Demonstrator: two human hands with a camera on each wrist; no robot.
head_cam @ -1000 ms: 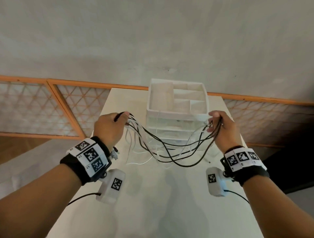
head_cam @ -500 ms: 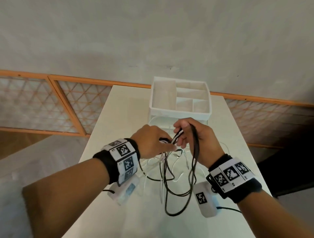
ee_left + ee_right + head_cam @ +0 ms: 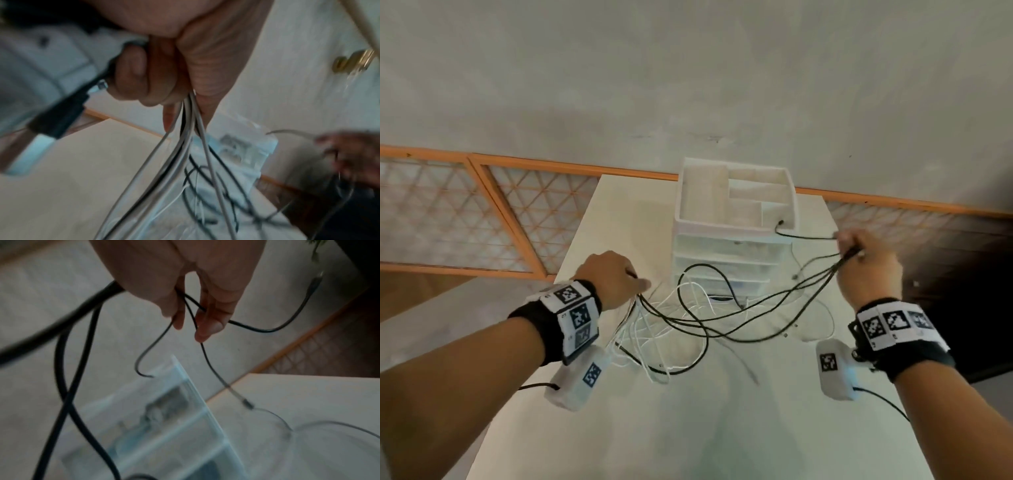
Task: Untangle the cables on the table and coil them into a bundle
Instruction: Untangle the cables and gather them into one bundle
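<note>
Several thin black cables (image 3: 726,325) and white cables (image 3: 640,337) hang in a tangle between my two hands above the pale table (image 3: 688,428). My left hand (image 3: 616,279) grips a bunch of white and black strands (image 3: 188,123) in a curled fist. My right hand (image 3: 866,265), held higher and to the right, pinches black cable strands (image 3: 191,308) between thumb and fingers. One black end (image 3: 780,224) reaches over the rim of the white organiser. Loose loops lie on the table below.
A white drawer organiser (image 3: 736,219) with open top compartments stands at the table's far middle, just behind the cables. An orange-framed lattice rail (image 3: 517,219) and a grey wall lie beyond. The table's left and right edges drop off close to my forearms.
My hands were close together at the table's middle half a second ago; they have now pulled apart, the right one up and to the right, stretching the black cables between them.
</note>
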